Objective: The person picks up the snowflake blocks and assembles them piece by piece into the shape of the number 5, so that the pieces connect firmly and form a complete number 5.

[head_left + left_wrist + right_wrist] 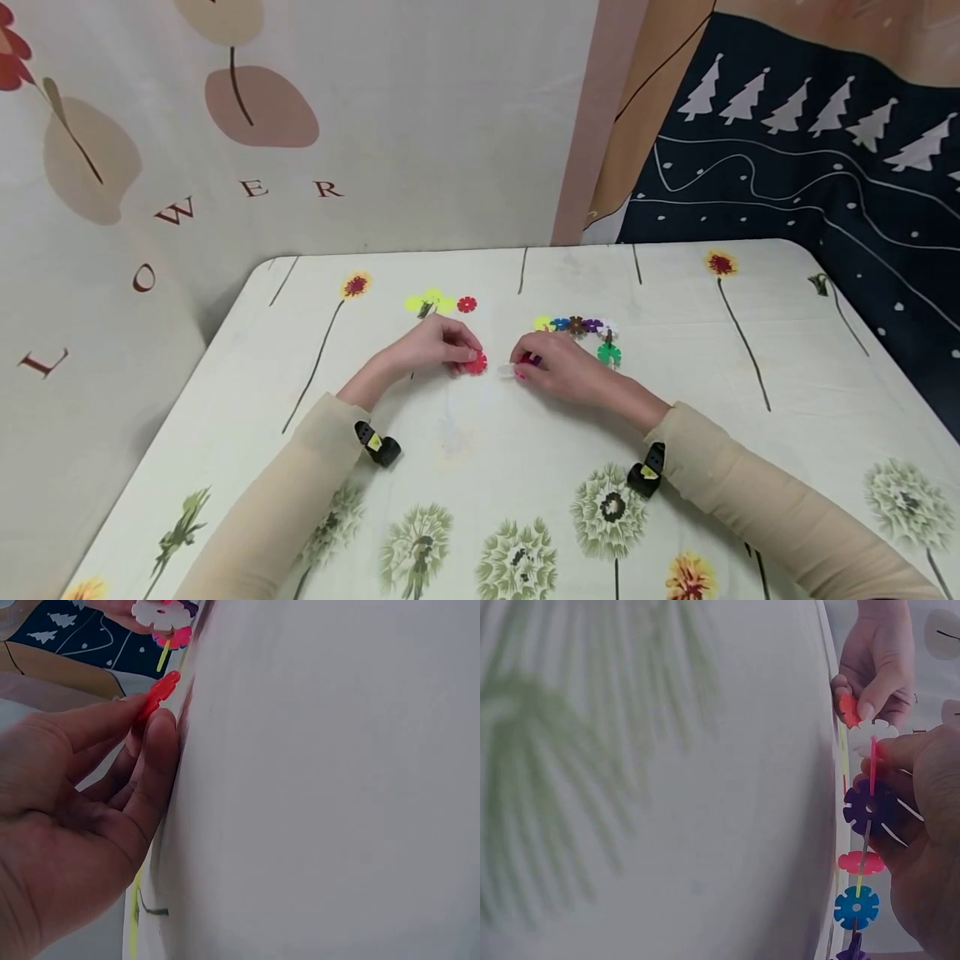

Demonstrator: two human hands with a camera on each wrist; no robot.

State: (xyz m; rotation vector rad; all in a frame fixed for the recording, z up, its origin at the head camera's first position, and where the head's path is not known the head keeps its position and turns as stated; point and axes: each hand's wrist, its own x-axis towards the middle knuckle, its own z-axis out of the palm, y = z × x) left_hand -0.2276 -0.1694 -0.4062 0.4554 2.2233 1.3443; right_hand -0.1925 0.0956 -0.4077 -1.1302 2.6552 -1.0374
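Note:
My left hand (429,343) pinches a red notched plastic disc (477,362) between thumb and fingers, on edge in the left wrist view. Facing it, my right hand (564,367) grips a chain of interlocking discs near its end. A white disc (875,733) tips the chain, beside the red one; I cannot tell whether they touch. Behind the white disc come a pink disc seen edge-on, a dark purple disc (870,806), another pink disc (861,862) and a blue disc (856,907). Farther along, the chain curves past a green disc (609,355) and a brown disc (576,326). My right hand hides part of it.
Yellow discs (431,301) lie beyond my left hand, with a loose red disc (467,304) beside them. A flower-printed cloth (450,467) covers the table. A printed curtain (450,150) hangs behind it, and a dark tree-patterned cloth (787,183) at the right.

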